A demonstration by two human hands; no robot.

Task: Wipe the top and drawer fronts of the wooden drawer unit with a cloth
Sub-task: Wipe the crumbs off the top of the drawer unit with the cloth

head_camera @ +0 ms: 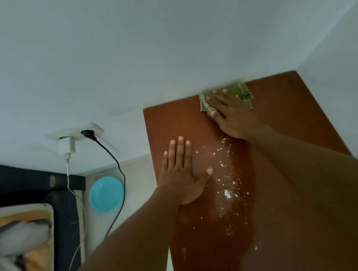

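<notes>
The reddish-brown top of the wooden drawer unit (286, 110) fills the right half of the view, set against a white wall. My right hand (233, 115) presses a crumpled green cloth (240, 92) flat onto the top at its far edge, next to the wall. My left hand (180, 176) lies flat on the top near its left edge, fingers spread, holding nothing. White powdery specks (226, 194) are scattered over the wood between my two hands and toward me. The drawer fronts are out of sight.
A wall socket (76, 132) on the left holds a white charger (66, 146) and a black plug with a cable (120, 173) hanging down. A turquoise bowl (106, 193) lies below. A black bed frame (30, 183) with bedding fills the lower left.
</notes>
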